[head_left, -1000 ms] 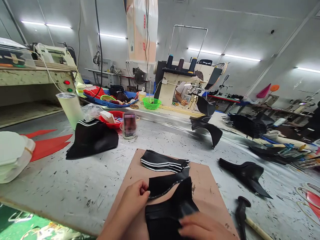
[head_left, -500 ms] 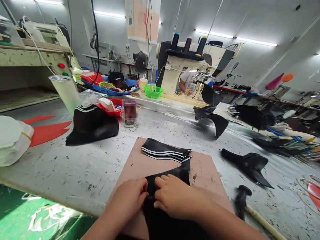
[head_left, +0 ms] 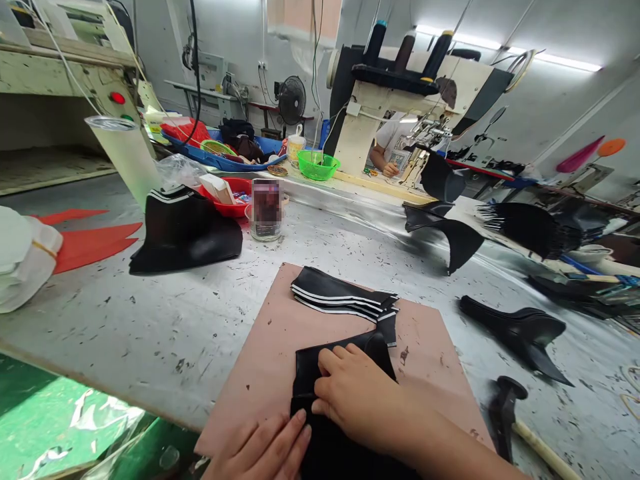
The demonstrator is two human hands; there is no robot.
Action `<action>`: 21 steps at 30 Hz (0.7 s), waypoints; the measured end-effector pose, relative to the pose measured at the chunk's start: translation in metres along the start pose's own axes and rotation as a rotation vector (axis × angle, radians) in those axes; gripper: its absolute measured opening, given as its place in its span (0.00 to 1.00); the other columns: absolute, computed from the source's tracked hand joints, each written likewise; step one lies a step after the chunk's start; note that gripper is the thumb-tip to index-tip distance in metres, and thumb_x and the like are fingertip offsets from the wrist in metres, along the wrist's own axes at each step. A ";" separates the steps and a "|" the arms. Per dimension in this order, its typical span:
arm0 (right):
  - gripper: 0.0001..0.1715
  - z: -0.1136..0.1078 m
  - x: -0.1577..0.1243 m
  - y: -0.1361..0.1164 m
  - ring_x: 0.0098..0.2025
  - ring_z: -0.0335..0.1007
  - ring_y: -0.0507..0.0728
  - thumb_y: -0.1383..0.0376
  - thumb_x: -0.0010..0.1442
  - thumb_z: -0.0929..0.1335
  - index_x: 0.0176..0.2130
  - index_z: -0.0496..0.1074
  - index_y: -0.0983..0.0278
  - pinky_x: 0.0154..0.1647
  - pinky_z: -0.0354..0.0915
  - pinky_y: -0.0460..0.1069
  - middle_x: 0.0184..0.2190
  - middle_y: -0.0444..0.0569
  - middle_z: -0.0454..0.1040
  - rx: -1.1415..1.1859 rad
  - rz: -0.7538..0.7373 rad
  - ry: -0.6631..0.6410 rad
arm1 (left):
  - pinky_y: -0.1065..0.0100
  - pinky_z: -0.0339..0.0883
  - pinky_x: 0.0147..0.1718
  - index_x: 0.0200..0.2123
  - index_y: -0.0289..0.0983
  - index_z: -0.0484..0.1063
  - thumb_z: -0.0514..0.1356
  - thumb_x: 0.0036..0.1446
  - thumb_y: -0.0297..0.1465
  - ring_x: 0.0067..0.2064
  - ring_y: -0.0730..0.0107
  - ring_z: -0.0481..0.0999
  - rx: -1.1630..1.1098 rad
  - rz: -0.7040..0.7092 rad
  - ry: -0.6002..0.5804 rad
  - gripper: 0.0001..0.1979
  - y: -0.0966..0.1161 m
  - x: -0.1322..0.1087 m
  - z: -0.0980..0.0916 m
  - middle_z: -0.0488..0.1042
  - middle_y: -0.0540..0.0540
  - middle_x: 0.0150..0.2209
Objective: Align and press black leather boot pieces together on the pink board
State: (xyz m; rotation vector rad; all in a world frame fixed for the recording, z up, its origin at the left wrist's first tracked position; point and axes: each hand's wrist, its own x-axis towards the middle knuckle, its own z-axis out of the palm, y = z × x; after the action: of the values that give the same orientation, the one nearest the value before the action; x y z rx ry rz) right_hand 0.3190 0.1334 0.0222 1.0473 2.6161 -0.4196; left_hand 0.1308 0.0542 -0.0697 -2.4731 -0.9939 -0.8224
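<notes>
A black leather-like piece (head_left: pixel 325 440) lies on a pinkish-brown board (head_left: pixel 240 387), with a fold or seam across it. My right hand (head_left: pixel 355 393) rests on this piece with its fingers curled onto the material near the seam. Lower down, my left hand (head_left: pixel 265 447) lies with fingers stretched out, their tips at the piece's left edge. Just beyond both hands sits a stack of black pieces with white edges (head_left: pixel 340 293). A hammer (head_left: pixel 510 407) with a black head and pale handle lies right of the board.
Further black pieces (head_left: pixel 515 330) lie to the right, and a folded black stack (head_left: pixel 185 233) stands at left. Behind it are a glass mug (head_left: pixel 267 213), a red tray (head_left: pixel 235 200) and a tall pale tumbler (head_left: pixel 125 157). A person sits behind the sewing machine (head_left: pixel 380 120).
My left hand has left the seam, moved down toward me and opened flat. My right hand stays curled on the black piece. The camera view has shifted slightly.
</notes>
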 end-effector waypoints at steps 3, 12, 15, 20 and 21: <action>0.15 0.001 0.001 0.000 0.41 0.67 0.61 0.59 0.64 0.64 0.34 0.76 0.63 0.43 0.59 0.55 0.37 0.51 0.71 0.000 0.005 0.006 | 0.69 0.55 0.45 0.45 0.44 0.73 0.43 0.66 0.29 0.45 0.72 0.70 -0.026 -0.027 0.005 0.19 0.003 -0.001 0.006 0.76 0.57 0.48; 0.15 0.003 0.003 0.000 0.40 0.67 0.60 0.59 0.64 0.64 0.33 0.76 0.63 0.42 0.59 0.54 0.36 0.50 0.71 -0.001 0.002 0.010 | 0.71 0.53 0.50 0.43 0.41 0.74 0.44 0.64 0.27 0.45 0.74 0.70 -0.045 -0.033 0.003 0.18 0.000 0.013 -0.004 0.78 0.57 0.43; 0.15 0.001 0.004 0.000 0.41 0.67 0.60 0.59 0.64 0.64 0.34 0.76 0.64 0.42 0.58 0.54 0.36 0.51 0.71 0.009 0.011 -0.004 | 0.64 0.46 0.58 0.41 0.39 0.74 0.45 0.62 0.25 0.49 0.68 0.69 -0.004 0.045 -0.006 0.17 0.003 0.012 0.003 0.78 0.51 0.42; 0.25 -0.006 -0.009 0.014 0.42 0.66 0.63 0.47 0.53 0.69 0.33 0.77 0.67 0.47 0.56 0.55 0.35 0.53 0.71 0.046 0.192 -0.006 | 0.62 0.42 0.60 0.39 0.37 0.72 0.44 0.60 0.23 0.50 0.65 0.69 0.056 0.063 -0.049 0.17 0.007 0.014 0.008 0.76 0.46 0.42; 0.25 -0.007 -0.014 0.019 0.42 0.65 0.62 0.46 0.52 0.70 0.32 0.76 0.66 0.48 0.54 0.55 0.35 0.52 0.71 0.067 0.208 0.023 | 0.63 0.42 0.59 0.39 0.38 0.72 0.44 0.60 0.24 0.50 0.65 0.69 0.068 0.068 -0.060 0.17 0.005 0.015 0.006 0.76 0.46 0.43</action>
State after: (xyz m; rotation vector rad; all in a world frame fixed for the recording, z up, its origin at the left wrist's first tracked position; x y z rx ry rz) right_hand 0.3409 0.1409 0.0310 1.3382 2.4940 -0.4503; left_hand 0.1456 0.0609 -0.0650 -2.4723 -0.9360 -0.6850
